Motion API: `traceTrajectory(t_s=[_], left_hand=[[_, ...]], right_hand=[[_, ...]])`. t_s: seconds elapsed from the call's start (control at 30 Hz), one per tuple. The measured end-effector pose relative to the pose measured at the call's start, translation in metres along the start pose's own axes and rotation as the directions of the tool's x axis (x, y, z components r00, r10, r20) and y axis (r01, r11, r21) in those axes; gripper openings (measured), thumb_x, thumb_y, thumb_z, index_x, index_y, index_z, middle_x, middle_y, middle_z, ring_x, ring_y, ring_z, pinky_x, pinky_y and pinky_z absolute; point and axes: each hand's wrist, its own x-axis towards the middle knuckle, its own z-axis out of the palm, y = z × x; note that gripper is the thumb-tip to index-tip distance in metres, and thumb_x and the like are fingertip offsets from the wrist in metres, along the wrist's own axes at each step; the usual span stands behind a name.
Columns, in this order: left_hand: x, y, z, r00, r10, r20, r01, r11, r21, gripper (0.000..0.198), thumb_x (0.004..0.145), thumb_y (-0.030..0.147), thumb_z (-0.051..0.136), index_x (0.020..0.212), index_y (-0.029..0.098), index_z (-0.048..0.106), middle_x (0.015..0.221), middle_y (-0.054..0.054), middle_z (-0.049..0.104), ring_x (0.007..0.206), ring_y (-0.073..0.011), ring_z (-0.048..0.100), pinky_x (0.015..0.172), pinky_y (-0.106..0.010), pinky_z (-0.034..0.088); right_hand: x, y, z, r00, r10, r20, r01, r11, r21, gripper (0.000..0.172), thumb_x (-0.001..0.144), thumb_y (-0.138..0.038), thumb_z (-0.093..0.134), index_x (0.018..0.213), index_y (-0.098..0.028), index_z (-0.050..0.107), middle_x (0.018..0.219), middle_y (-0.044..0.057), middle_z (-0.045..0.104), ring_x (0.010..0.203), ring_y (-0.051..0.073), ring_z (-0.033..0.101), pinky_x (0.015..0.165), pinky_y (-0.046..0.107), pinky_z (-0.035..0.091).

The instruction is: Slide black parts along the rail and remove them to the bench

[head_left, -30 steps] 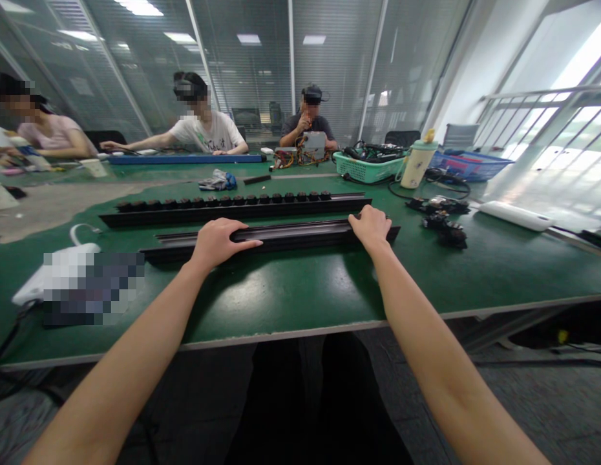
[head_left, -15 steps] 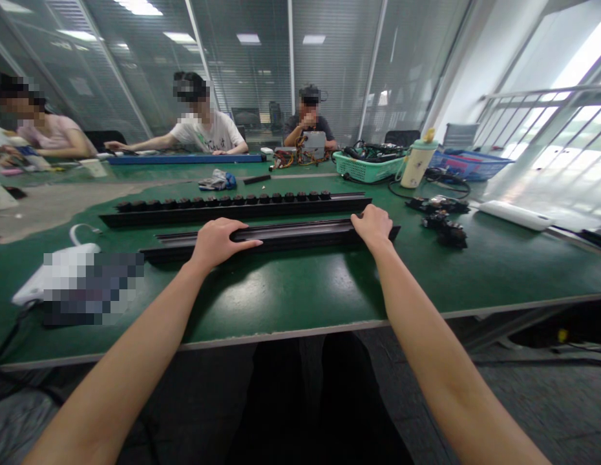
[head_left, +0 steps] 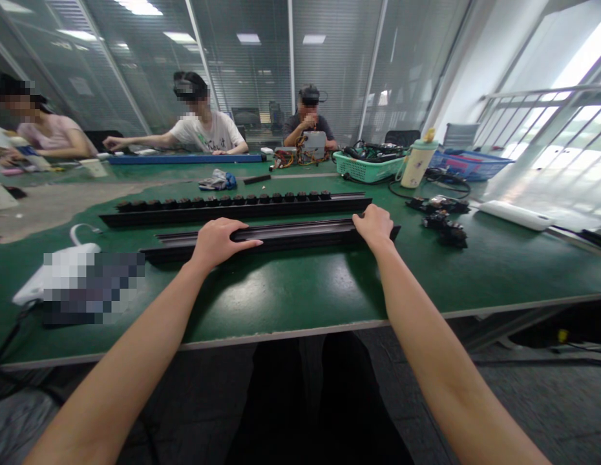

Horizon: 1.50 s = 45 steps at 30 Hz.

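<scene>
Far L, a co-worker in a pink top (head_left: 53, 135) sat at the bench w/ hands on small items, too small to make out. Nearer me, a heavily blurred object (head_left: 92, 287) w/ a white cable loop lay on the green workbench (head_left: 291, 310). Further back, a co-worker in a white tee (head_left: 208, 132) had both hands at a long blue rail (head_left: 184, 158); a crumpled cloth (head_left: 217, 181) lay on the bench in front of it.

The plain black rail (head_left: 300, 231) lay flat across the bench, just in front of a black rail w/ a row of round knobs (head_left: 232, 205). My L hand (head_left: 218, 242) was on the rail's L part, palm down, fingers together and curved over it. My R hand (head_left: 373, 227) was near its R end, fingers hooked over the far edge. Both had hold of it; grip force unclear.

Beyond, a co-worker in a dark shirt (head_left: 307, 123) sat behind a wired PSU (head_left: 305, 145). Further R: green basket of cables (head_left: 368, 169), cream tumbler (head_left: 417, 165), blue basket (head_left: 468, 166), black wired parts (head_left: 443, 219), white bar (head_left: 516, 216).
</scene>
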Motion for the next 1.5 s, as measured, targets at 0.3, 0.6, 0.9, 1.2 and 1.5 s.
traceTrajectory(t_s=[0.3, 0.6, 0.9, 1.2, 1.5], left_hand=[[0.000, -0.002, 0.001, 1.000, 0.012, -0.004, -0.012, 1.000, 0.006, 0.071, 0.081, 0.084, 0.057, 0.109, 0.022, 0.078, 0.116, -0.012, 0.076, 0.111, -0.0334, 0.067, 0.097, -0.044, 0.049], [0.000, 0.000, 0.000, 1.000, 0.009, -0.003, -0.009, 1.000, 0.000, 0.071, 0.082, 0.084, 0.055, 0.108, 0.023, 0.078, 0.115, -0.011, 0.077, 0.111, -0.0332, 0.067, 0.097, -0.044, 0.049], [-0.001, 0.000, 0.000, 1.000, 0.001, -0.007, -0.001, 1.000, -0.008, 0.069, 0.081, 0.084, 0.056, 0.108, 0.024, 0.078, 0.116, -0.011, 0.076, 0.112, -0.0332, 0.067, 0.099, -0.044, 0.048], [0.000, 0.000, 0.000, 1.000, 0.006, -0.003, -0.006, 1.000, -0.009, 0.070, 0.081, 0.084, 0.057, 0.108, 0.023, 0.078, 0.114, -0.011, 0.077, 0.111, -0.0337, 0.067, 0.098, -0.045, 0.049], [0.000, -0.001, 0.001, 1.000, 0.013, -0.014, -0.014, 1.000, -0.004, 0.070, 0.081, 0.084, 0.057, 0.108, 0.024, 0.078, 0.114, -0.011, 0.077, 0.110, -0.0337, 0.067, 0.098, -0.045, 0.049]], right_hand=[[0.004, 0.004, -0.001, 1.000, 0.030, -0.005, -0.030, 1.000, 0.008, 0.039, 0.094, -0.034, 0.057, 0.121, -0.009, 0.069, 0.120, 0.023, 0.069, 0.118, 0.036, 0.061, 0.096, 0.046, 0.050], [0.007, 0.010, 0.000, 0.997, 0.067, -0.033, -0.068, 0.997, -0.026, 0.039, 0.094, -0.035, 0.055, 0.119, -0.010, 0.070, 0.120, 0.023, 0.069, 0.120, 0.036, 0.061, 0.098, 0.048, 0.046], [0.010, 0.012, 0.001, 0.998, 0.069, -0.011, -0.069, 0.997, -0.030, 0.041, 0.092, -0.035, 0.055, 0.119, -0.009, 0.071, 0.117, 0.023, 0.071, 0.116, 0.035, 0.064, 0.099, 0.047, 0.044], [0.006, 0.009, -0.002, 0.996, 0.091, -0.009, -0.091, 0.996, 0.004, 0.041, 0.093, -0.034, 0.052, 0.122, -0.009, 0.069, 0.123, 0.024, 0.068, 0.120, 0.037, 0.061, 0.102, 0.054, 0.041], [0.006, 0.010, 0.001, 0.993, 0.101, -0.052, -0.101, 0.995, 0.006, 0.044, 0.094, -0.034, 0.054, 0.126, -0.006, 0.067, 0.128, 0.026, 0.065, 0.124, 0.039, 0.056, 0.100, 0.054, 0.043]])
